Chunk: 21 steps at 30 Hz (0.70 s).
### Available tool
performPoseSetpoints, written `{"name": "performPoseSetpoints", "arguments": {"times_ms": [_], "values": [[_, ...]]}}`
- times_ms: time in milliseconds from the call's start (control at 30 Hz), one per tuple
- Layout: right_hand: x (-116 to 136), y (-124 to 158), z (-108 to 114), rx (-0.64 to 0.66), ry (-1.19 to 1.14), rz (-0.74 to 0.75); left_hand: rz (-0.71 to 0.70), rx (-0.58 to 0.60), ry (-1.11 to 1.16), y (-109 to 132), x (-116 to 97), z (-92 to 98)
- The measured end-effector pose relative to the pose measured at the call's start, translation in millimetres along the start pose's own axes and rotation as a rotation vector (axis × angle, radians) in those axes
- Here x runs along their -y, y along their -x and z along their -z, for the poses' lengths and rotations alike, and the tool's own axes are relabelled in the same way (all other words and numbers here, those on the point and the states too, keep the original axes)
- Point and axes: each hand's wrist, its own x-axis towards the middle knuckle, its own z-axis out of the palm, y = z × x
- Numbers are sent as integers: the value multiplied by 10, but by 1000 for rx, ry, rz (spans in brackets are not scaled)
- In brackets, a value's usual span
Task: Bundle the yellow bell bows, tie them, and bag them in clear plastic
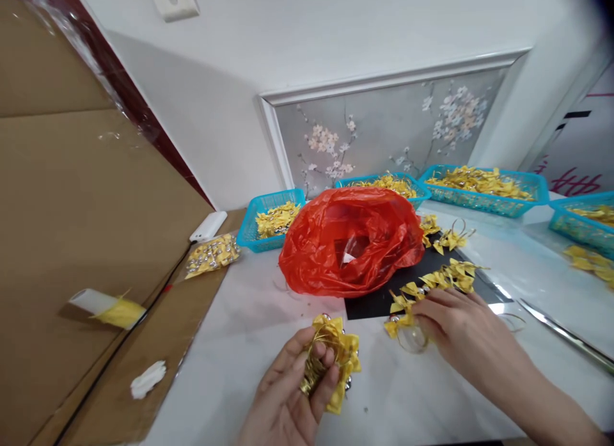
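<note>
My left hand (288,395) is closed round a bunch of yellow ribbon bows with gold wire loops (333,356), held just above the white table (249,343). My right hand (460,324) reaches to a row of loose yellow bows (446,276) lying on a black sheet (378,299); its fingertips pinch one bow with a wire ring (405,324) at the sheet's near edge.
A crumpled red plastic bag (352,241) sits behind the hands. Several turquoise baskets (271,219) of yellow bows line the back by the wall. A cardboard box (71,228) stands at the left, with a clear packet of bows (212,254) on its flap.
</note>
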Motion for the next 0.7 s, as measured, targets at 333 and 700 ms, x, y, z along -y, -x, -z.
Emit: {"name": "performPoseSetpoints", "arguments": {"times_ms": [333, 700], "values": [[39, -41, 392, 0, -657, -135, -7, 25, -9, -26, 59, -63], [681, -257, 225, -98, -641, 120, -17, 48, -59, 31, 78, -25]]}}
